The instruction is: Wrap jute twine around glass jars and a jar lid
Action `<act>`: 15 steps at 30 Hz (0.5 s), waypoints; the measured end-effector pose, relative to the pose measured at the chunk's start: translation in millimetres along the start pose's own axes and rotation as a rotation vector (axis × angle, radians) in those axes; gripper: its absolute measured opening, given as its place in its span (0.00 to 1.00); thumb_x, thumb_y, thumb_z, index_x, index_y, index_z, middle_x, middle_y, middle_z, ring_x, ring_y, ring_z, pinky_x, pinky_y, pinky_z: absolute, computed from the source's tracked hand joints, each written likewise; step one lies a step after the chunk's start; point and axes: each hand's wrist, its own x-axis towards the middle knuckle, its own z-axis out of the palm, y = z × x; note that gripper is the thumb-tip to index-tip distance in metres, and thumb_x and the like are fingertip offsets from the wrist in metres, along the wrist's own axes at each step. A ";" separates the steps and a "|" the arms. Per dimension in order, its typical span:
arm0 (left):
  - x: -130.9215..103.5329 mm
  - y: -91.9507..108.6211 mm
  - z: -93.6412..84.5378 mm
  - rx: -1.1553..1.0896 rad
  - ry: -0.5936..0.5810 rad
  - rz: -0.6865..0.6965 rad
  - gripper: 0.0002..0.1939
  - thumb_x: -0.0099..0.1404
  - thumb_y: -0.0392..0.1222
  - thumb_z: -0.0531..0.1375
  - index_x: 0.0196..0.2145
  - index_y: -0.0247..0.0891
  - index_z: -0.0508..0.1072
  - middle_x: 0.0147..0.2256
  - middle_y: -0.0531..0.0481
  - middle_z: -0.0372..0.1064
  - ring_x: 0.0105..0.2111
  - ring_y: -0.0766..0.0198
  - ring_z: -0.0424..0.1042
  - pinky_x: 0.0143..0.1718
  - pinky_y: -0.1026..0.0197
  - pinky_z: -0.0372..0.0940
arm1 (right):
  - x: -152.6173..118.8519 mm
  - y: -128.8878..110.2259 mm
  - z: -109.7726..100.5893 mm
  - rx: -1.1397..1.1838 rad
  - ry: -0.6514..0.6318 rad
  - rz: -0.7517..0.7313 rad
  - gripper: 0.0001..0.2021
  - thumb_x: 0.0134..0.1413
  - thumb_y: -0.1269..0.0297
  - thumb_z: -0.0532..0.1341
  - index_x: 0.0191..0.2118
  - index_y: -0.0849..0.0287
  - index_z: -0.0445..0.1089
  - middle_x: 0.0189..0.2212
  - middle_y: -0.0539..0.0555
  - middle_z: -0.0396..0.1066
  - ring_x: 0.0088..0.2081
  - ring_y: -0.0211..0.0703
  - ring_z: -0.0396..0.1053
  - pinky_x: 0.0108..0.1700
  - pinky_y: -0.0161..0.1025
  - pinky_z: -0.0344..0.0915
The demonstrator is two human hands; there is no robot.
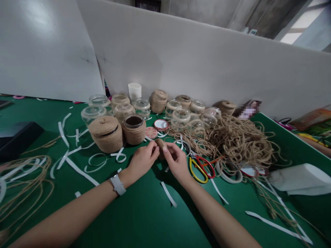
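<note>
A small brown twine-covered piece (161,144) is held upright between my two hands over the green table. My right hand (177,160) pinches it from the right, thumb on its near face. On its left side, my left hand (144,156) has its fingers curled together at the edge; what they pinch is too small to make out. Behind the hands lie a red-patterned lid (151,132) and a white lid with a red rim (161,125). A twine-wrapped jar (134,130) stands just beyond my left hand, beside a larger wrapped jar with a twine-covered lid (106,134).
Glass jars (180,119) stand behind. A twine heap (243,141), scissors with red and yellow handles (201,168) and a tape roll (229,173) are on the right. White strips (81,172) litter the green table (144,220). A black object (22,136) sits at left.
</note>
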 end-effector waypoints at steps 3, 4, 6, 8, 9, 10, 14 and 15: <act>-0.2 -0.2 0.2 -0.008 0.000 0.001 0.09 0.70 0.42 0.49 0.31 0.40 0.61 0.25 0.53 0.68 0.24 0.63 0.69 0.27 0.63 0.56 | -0.6 0.7 0.3 -0.001 0.004 0.001 0.17 0.57 0.50 0.60 0.44 0.58 0.71 0.33 0.53 0.76 0.32 0.42 0.73 0.36 0.38 0.71; -0.2 -0.1 0.1 -0.014 -0.004 0.000 0.09 0.71 0.42 0.49 0.31 0.40 0.60 0.25 0.53 0.67 0.24 0.63 0.69 0.27 0.63 0.57 | -0.7 0.7 0.2 0.004 0.002 0.002 0.17 0.57 0.50 0.60 0.44 0.58 0.71 0.33 0.53 0.76 0.32 0.42 0.73 0.36 0.38 0.71; -0.2 0.3 -0.3 -0.022 -0.011 -0.007 0.10 0.71 0.42 0.49 0.31 0.40 0.60 0.25 0.53 0.67 0.24 0.63 0.68 0.27 0.63 0.56 | -0.6 0.3 -0.2 0.012 -0.001 0.004 0.17 0.58 0.50 0.60 0.44 0.57 0.70 0.32 0.53 0.76 0.32 0.42 0.73 0.37 0.39 0.71; -0.1 0.8 -0.8 -0.022 -0.012 -0.011 0.10 0.71 0.43 0.49 0.31 0.40 0.60 0.25 0.53 0.67 0.24 0.63 0.68 0.27 0.63 0.56 | -0.2 -0.2 -0.5 0.010 0.015 0.003 0.16 0.58 0.50 0.60 0.44 0.57 0.70 0.31 0.52 0.76 0.31 0.42 0.73 0.36 0.38 0.70; 0.0 1.0 -1.1 -0.022 -0.010 -0.009 0.10 0.71 0.43 0.49 0.31 0.40 0.61 0.25 0.53 0.67 0.24 0.63 0.68 0.27 0.62 0.56 | 0.0 -0.5 -0.6 0.006 0.024 0.005 0.16 0.58 0.50 0.60 0.44 0.57 0.71 0.30 0.52 0.76 0.31 0.41 0.72 0.35 0.38 0.70; 0.2 1.2 -1.3 -0.023 -0.008 -0.007 0.10 0.71 0.43 0.49 0.31 0.40 0.61 0.25 0.53 0.67 0.25 0.63 0.69 0.27 0.62 0.56 | 0.2 -0.7 -0.7 0.005 0.032 0.006 0.16 0.57 0.50 0.60 0.43 0.57 0.71 0.30 0.51 0.76 0.30 0.41 0.72 0.34 0.38 0.70; 0.6 1.5 -1.3 -0.057 -0.010 -0.005 0.10 0.71 0.43 0.49 0.31 0.40 0.62 0.25 0.53 0.69 0.26 0.63 0.70 0.29 0.62 0.58 | 0.6 -0.5 -0.7 0.019 0.027 0.013 0.17 0.57 0.49 0.60 0.43 0.57 0.71 0.29 0.51 0.76 0.30 0.41 0.72 0.35 0.39 0.70; 0.7 1.5 -1.2 -0.064 -0.012 -0.009 0.10 0.70 0.44 0.49 0.31 0.40 0.63 0.26 0.53 0.69 0.26 0.63 0.70 0.29 0.62 0.58 | 0.5 -0.3 -0.7 0.022 0.026 0.013 0.17 0.57 0.49 0.60 0.43 0.57 0.70 0.29 0.51 0.76 0.30 0.42 0.73 0.35 0.39 0.70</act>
